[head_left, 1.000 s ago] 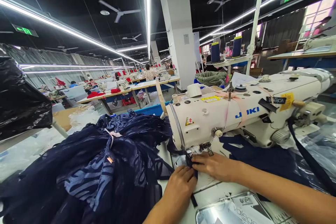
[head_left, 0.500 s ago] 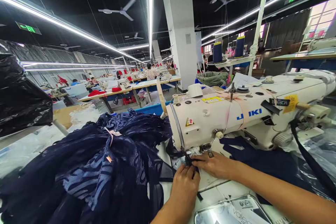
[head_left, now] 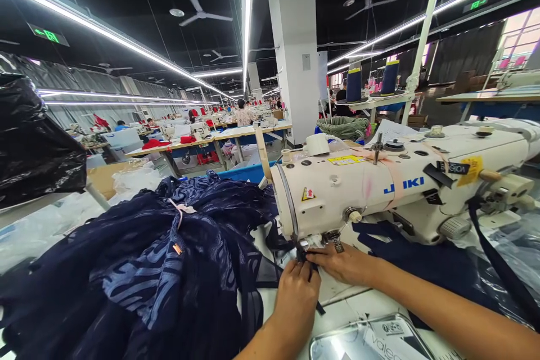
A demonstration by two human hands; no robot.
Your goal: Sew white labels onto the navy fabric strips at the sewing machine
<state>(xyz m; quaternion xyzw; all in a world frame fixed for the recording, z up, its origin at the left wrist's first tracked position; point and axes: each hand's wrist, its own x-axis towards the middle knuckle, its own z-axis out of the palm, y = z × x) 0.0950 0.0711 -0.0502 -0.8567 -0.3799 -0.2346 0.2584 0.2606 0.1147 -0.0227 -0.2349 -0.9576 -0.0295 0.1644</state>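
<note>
A white sewing machine (head_left: 337,191) with blue lettering fills the right middle of the head view. Right below its needle end, my left hand (head_left: 297,288) has its fingers closed on a strip of dark navy fabric (head_left: 320,308), whose tail shows beneath it. My right hand (head_left: 343,263) lies beside the presser foot, fingertips pressed together on the same fabric near the left fingers. The fingertips and the fabric between them are partly hidden. To the left of my hands spreads a large heap of navy garments (head_left: 139,270) with lighter blue patterned parts.
A metal tray (head_left: 314,349) with labels lies at the front of the machine table. More navy fabric (head_left: 405,253) and clear plastic are at right. A black plastic bag (head_left: 37,140) hangs at left. Thread cones (head_left: 354,85) stand behind; other people sit at machines further back.
The view has shifted slightly, so the room sits a little further right. Both hands stay at the needle with the fabric, moving only a little.
</note>
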